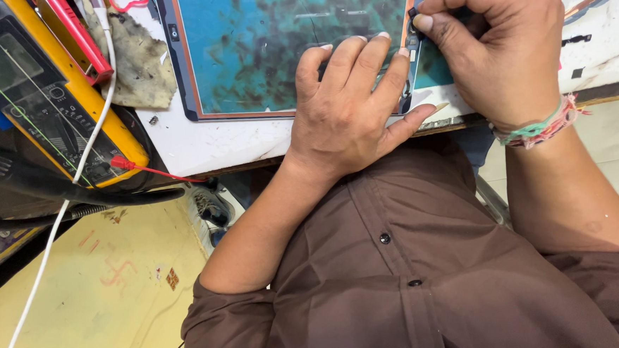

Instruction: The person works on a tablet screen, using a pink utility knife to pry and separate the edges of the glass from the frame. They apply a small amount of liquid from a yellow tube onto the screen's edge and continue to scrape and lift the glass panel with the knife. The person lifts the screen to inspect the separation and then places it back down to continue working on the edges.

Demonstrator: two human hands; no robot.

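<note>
left hand [348,108] being pressed flat, open, on stained teal work mat [260,49] | small black part [412,12] being pinched by right hand [500,44] at mat's right edge | progress unclear, part not yet released

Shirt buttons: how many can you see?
2. One button sits mid-chest on the brown shirt; another button lies just below it on the same placket. Folds may hide others.

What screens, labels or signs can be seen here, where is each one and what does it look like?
Meter screen: upper left, a dark greyish rectangle in a yellow-edged black instrument lying tilted.
Printed panel: below that screen on the instrument, black with small pale markings.
Floor marks: lower left, faint red painted shapes on the yellow surface.
No packages show.
</note>
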